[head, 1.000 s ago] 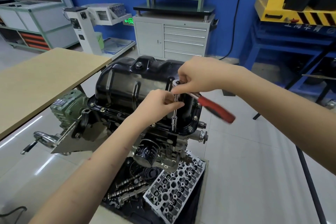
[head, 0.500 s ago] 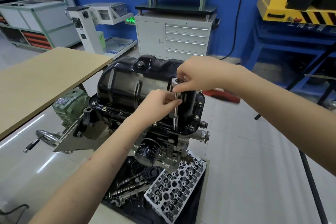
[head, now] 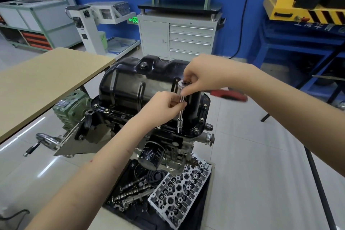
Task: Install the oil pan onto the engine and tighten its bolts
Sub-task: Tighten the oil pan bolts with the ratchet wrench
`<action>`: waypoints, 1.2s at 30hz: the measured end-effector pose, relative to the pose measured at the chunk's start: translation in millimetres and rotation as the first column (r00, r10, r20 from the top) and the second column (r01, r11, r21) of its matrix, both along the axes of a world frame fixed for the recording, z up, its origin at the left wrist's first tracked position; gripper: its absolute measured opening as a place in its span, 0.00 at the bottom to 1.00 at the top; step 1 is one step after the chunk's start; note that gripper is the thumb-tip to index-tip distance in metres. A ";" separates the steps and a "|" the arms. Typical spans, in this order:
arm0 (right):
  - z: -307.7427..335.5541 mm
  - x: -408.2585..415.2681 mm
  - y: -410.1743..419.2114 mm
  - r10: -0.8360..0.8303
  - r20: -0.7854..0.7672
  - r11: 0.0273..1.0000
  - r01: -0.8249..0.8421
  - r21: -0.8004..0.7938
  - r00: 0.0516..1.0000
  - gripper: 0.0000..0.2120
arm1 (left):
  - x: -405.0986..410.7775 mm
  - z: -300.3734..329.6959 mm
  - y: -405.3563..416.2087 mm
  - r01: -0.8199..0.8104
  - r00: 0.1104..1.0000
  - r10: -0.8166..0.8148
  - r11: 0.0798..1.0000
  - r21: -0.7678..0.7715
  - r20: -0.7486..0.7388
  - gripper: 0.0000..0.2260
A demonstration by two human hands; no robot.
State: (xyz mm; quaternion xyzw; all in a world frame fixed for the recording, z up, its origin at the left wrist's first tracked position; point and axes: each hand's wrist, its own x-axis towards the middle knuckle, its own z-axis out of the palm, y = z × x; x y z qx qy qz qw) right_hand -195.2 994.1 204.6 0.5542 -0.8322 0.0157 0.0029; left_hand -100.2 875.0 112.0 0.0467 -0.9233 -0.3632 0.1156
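closest to the viewer, below the grips, a silver cylinder head [head: 180, 188] lies on a black tray [head: 130, 211] with some camshafts [head: 130, 190] to its left. just above them a black oil filter [head: 151, 158] sticks out of the engine [head: 179, 147]. the left grip [head: 164, 107] is curled and pinches the upright extension bar [head: 180, 117] near its middle; the lower end of the bar, with a socket, stands on a bolt at the near flange of the oil pan [head: 130, 87]. directly above the left grip, the right grip [head: 201, 76] holds the silver head of the ratchet [head: 182, 85] with curled fingers, on top of the bar. the red handle [head: 229, 95] of the ratchet points to the right, behind the right wrist, and looks blurred. the black oil pan sits on the engine, behind and left of both grips, with bolts seen along its flange. to the far left of the grips is a wooden counter [head: 46, 80], and behind the oil pan stands a grey drawer cabinet [head: 177, 37].
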 end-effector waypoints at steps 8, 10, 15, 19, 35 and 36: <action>-0.7 4.9 2.2 0.078 0.044 0.997 -0.077 -0.010 0.996 0.13 | -1.6 0.5 -1.7 0.008 0.999 -0.009 0.999 0.052 0.030 0.11; 0.9 2.8 6.1 0.124 0.120 0.992 -0.120 -0.043 0.985 0.13 | -1.0 1.9 -3.7 0.045 0.997 -0.049 0.996 0.076 0.057 0.10; -1.9 2.8 3.8 0.013 0.049 0.999 -0.011 -0.032 0.999 0.19 | -2.7 -1.0 -0.5 0.019 0.999 -0.021 0.998 0.057 0.031 0.10; -6.1 8.6 -0.1 -0.011 0.025 0.999 0.012 -0.042 1.000 0.20 | -2.3 -3.7 1.7 -0.066 0.996 0.067 0.998 0.008 -0.054 0.19; -6.7 5.4 -1.1 -0.020 0.054 0.999 0.023 -0.043 0.998 0.21 | 1.5 -3.1 3.2 -0.080 0.994 0.078 0.997 -0.025 -0.075 0.11; -5.6 5.8 -1.3 -0.006 0.054 0.999 0.008 -0.045 0.998 0.18 | 1.4 -2.5 3.0 -0.073 0.995 0.069 0.996 -0.052 -0.071 0.12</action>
